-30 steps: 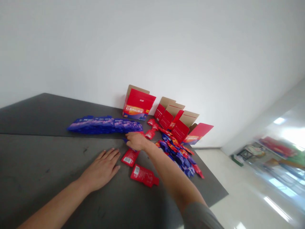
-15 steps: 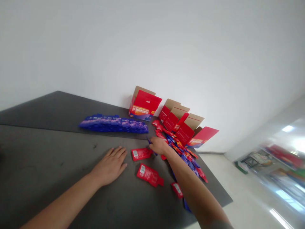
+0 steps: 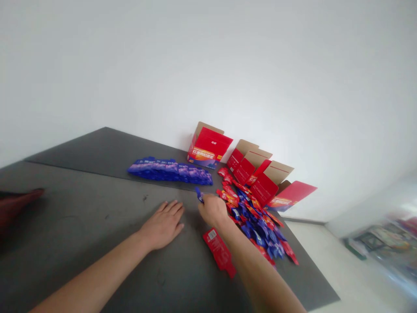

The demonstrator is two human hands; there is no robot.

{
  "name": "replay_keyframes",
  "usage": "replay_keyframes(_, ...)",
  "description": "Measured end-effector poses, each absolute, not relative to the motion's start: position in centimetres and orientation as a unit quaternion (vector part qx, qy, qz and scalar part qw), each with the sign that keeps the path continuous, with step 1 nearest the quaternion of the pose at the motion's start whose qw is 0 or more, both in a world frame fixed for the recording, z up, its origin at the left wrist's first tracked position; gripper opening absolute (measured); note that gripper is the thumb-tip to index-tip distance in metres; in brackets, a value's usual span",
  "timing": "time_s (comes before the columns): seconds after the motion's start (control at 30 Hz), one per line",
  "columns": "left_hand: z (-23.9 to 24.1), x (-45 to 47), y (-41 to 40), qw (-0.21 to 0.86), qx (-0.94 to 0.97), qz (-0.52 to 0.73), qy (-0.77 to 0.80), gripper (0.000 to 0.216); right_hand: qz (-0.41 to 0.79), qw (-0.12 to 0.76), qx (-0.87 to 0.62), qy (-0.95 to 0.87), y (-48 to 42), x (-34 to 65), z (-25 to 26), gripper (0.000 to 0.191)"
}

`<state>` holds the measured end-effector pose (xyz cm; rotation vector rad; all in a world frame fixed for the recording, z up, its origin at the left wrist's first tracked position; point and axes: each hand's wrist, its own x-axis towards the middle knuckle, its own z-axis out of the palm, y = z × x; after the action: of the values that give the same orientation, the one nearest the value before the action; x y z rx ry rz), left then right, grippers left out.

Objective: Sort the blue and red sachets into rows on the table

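Note:
My left hand (image 3: 163,226) lies flat on the dark table, fingers stretched out and nothing in it. My right hand (image 3: 213,209) is closed around a blue pouch (image 3: 199,195), of which only one end sticks out past the fingers. A red pouch (image 3: 220,251) with a white barcode label lies on the table just below that hand, beside my forearm. To the right spreads a loose heap of red and blue pouches (image 3: 257,230). Beyond my hands, blue pouches (image 3: 171,171) lie overlapped in a long row.
An open red carton (image 3: 208,150) stands near the wall behind the row. More open red cartons (image 3: 263,189) stand right of it, flaps up, behind the heap. A blurred dark reddish shape (image 3: 18,206) enters at the left edge. The table's right edge (image 3: 314,265) borders a pale floor.
The view has shifted, so things sit farther right. The red pouch that lay beside my right hand no longer shows there. A reddish shape has come in at the left. My left hand stays flat.

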<state>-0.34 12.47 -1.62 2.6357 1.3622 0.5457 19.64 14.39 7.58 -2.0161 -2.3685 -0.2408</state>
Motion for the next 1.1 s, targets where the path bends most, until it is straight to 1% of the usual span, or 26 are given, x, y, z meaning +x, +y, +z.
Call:
replay_keyframes(0.1, -1.4, -0.3, 12.3, 0.069, 0.871, 0.187, 0.45, 0.055, -0.037, 0.058, -0.611, -0.788, 16.2, 14.9, 9.3, 0.031)
replay_keyframes(0.23, -1.0, -0.5, 12.0, 0.069, 0.876, 0.188, 0.438, 0.05, 0.078, 0.059, -0.599, -0.794, 18.9, 6.2, 8.9, 0.04)
replay_keyframes(0.3, -0.9, -0.7, 12.0, 0.07, 0.882, 0.179, 0.431, 0.052, 0.122, 0.065, -0.616, -0.776, 19.6, 3.2, 7.8, 0.055)
replay_keyframes(0.37, -0.9, -0.8, 12.1, 0.073, 0.884, 0.166, 0.431, 0.055, 0.141, 0.078, -0.623, -0.765, 19.6, 1.7, 6.5, 0.074)
replay_keyframes(0.4, -1.0, -0.8, 12.2, 0.076, 0.884, 0.161, 0.433, 0.056, 0.144, 0.081, -0.617, -0.77, 19.4, 1.6, 6.0, 0.079)
replay_keyframes(0.43, -1.0, -0.7, 12.2, 0.078, 0.883, 0.159, 0.435, 0.055, 0.144, 0.084, -0.603, -0.78, 19.2, 1.8, 5.7, 0.079)
replay_keyframes(0.53, -1.0, -0.5, 12.0, 0.085, 0.881, 0.162, 0.437, 0.052, 0.139, 0.082, -0.524, -0.837, 18.7, 3.5, 5.6, 0.065)
replay_keyframes(0.63, -0.9, -0.3, 11.8, 0.085, 0.874, 0.162, 0.45, 0.052, 0.135, 0.029, -0.416, -0.899, 19.0, 4.6, 6.1, 0.071)
replay_keyframes(0.67, -0.9, -0.4, 11.8, 0.085, 0.873, 0.16, 0.454, 0.053, 0.13, 0.008, -0.389, -0.912, 19.1, 4.6, 6.2, 0.07)
replay_keyframes(0.7, -1.0, -0.4, 11.8, 0.084, 0.873, 0.156, 0.455, 0.053, 0.12, -0.003, -0.373, -0.92, 19.2, 4.3, 6.1, 0.065)
replay_keyframes(0.77, -1.4, -0.5, 12.0, 0.082, 0.875, 0.143, 0.455, 0.056, 0.096, 0.012, -0.361, -0.928, 19.2, 3.4, 5.7, 0.05)
replay_keyframes(0.83, -1.9, -0.6, 12.3, 0.082, 0.877, 0.127, 0.456, 0.06, 0.079, 0.048, -0.36, -0.928, 18.8, 2.4, 5.2, 0.042)
replay_keyframes(0.9, -2.4, -0.8, 12.7, 0.083, 0.879, 0.109, 0.458, 0.064, 0.068, 0.069, -0.366, -0.925, 18.4, 1.6, 4.8, 0.04)
replay_keyframes(1.1, -2.8, -1.0, 13.2, 0.083, 0.886, 0.075, 0.45, 0.068, 0.029, 0.095, -0.36, -0.928, 18.9, 0.8, 4.3, 0.037)
